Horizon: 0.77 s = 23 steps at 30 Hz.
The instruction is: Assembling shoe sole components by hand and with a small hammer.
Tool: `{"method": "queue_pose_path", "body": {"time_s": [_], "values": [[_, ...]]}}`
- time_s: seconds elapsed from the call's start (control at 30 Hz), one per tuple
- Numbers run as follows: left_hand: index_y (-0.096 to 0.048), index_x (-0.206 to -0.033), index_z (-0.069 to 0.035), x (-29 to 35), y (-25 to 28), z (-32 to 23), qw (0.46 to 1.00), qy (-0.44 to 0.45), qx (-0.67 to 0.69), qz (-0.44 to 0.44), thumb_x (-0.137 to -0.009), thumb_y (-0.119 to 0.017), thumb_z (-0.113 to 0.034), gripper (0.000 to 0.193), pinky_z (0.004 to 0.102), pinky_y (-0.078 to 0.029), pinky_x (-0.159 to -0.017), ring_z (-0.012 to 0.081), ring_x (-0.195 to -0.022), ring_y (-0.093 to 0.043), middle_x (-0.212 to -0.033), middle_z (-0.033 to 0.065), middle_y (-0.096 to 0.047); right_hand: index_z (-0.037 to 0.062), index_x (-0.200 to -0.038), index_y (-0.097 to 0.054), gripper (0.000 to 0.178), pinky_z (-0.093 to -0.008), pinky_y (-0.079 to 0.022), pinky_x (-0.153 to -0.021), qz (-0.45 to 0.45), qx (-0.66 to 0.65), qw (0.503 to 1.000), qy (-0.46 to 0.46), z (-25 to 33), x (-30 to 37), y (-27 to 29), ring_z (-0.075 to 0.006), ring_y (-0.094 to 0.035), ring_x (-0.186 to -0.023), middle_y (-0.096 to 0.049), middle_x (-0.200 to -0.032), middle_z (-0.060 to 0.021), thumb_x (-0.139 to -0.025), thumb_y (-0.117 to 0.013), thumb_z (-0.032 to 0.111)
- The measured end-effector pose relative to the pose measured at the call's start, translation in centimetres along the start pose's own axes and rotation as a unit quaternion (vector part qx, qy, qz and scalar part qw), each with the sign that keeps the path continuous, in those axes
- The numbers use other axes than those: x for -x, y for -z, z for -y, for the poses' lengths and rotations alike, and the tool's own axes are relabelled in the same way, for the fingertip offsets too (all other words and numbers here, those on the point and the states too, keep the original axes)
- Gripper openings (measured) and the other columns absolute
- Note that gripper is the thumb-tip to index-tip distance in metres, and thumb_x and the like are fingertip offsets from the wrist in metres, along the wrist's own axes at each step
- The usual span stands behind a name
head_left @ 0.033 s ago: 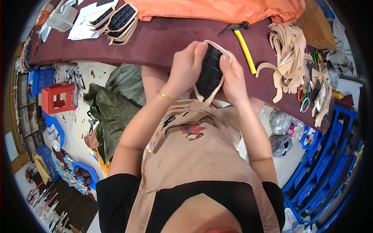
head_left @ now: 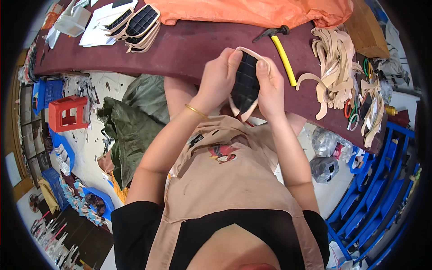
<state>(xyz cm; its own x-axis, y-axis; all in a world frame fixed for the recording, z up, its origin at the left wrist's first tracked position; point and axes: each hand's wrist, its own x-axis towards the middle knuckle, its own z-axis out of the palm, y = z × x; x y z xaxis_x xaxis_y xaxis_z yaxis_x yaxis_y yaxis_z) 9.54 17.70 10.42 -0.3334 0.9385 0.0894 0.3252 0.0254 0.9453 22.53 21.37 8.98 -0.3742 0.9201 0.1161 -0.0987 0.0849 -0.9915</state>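
A black, gridded, sole-shaped pad (head_left: 245,83) with a beige strip round its edge is held up between both hands over the table's near edge. My left hand (head_left: 220,74) is closed on its left side, thumb near the top. My right hand (head_left: 271,90) grips the right side, its thumb lying along the beige strip. The strip's lower part comes to a point below the pad. Most of my fingers are hidden behind the piece. To the right lies a hammer (head_left: 283,60) with a yellow handle, not touched by either hand.
Similar beige-edged pads (head_left: 143,22) are stacked at the table's far left. Beige strips (head_left: 333,67) lie heaped on the right, with scissors (head_left: 353,110) beside them. Orange sheeting (head_left: 252,11) covers the back. A red stool (head_left: 68,113) and dark green sacking (head_left: 132,130) stand below left.
The pad has turned slightly in my hands, and the strip's lower ends have come closer together. My right thumb has shifted a little on the edge.
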Motion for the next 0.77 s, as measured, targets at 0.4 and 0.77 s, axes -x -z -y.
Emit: {"method": "queue_pose_path", "body": {"time_s": [0.4,0.77], "values": [[-0.051,-0.076,-0.008,4.3,-0.8,1.7,0.908,0.191,0.303,0.216,-0.098,-0.041,-0.031,0.033,0.0185,-0.032,-0.055,0.0039,-0.057,-0.037,-0.061,-0.0054,-0.042,-0.0019,-0.108,-0.054,0.036,-0.0223,-0.04,-0.079,-0.104,0.111,0.983,0.101,2.1,-1.6,1.1,-0.0077,-0.05,-0.085,-0.057,-0.094,-0.0027,-0.097,-0.046,0.031],[-0.021,-0.139,0.0,1.7,-0.6,0.3,0.985,-0.088,0.135,0.064,-0.093,-0.051,-0.029,0.062,0.0353,-0.033,-0.102,0.0264,-0.121,-0.044,-0.129,0.0219,-0.043,0.0031,-0.131,-0.044,0.047,-0.0318,-0.031,-0.103,0.076,0.102,0.988,0.092,3.3,-1.8,-0.7,-0.0185,-0.045,-0.12,-0.05,-0.128,-0.0143,-0.096,-0.046,0.035]]}}
